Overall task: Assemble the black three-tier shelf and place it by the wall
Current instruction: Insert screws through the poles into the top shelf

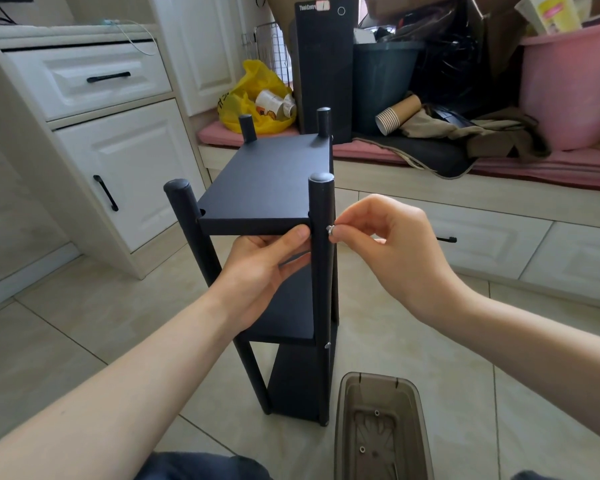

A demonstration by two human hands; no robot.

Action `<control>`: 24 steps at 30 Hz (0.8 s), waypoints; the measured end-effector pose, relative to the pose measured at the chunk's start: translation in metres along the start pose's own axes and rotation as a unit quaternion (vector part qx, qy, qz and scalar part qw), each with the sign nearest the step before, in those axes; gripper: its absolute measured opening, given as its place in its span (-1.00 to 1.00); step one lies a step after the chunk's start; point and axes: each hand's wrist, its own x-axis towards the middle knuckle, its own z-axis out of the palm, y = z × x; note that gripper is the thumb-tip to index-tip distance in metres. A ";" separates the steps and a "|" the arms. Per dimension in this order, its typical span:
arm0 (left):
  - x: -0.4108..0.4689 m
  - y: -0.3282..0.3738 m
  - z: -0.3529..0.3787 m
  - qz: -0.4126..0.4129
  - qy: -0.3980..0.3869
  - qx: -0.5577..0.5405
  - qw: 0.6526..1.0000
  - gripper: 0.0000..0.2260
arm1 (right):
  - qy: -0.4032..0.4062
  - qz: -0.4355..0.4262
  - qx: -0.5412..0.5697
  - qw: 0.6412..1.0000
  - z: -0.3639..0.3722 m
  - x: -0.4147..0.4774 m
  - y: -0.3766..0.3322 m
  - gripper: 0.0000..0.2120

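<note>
Shelf point(291, 306): 3 tiers, 4 posts point(321, 289) | left fingers point(284, 239) grip top tier point(267, 181) | right fingers point(355, 216) pinch 1 screw point(329, 230)

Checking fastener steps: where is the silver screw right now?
Head view, centre: the silver screw is pinched by the right hand at the shelf's near right post, level with the top panel.
</note>
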 end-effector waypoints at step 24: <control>-0.020 0.041 0.023 0.289 0.186 0.630 0.696 -0.70 | -0.092 0.216 0.159 0.959 -0.004 0.017 -0.003 -0.51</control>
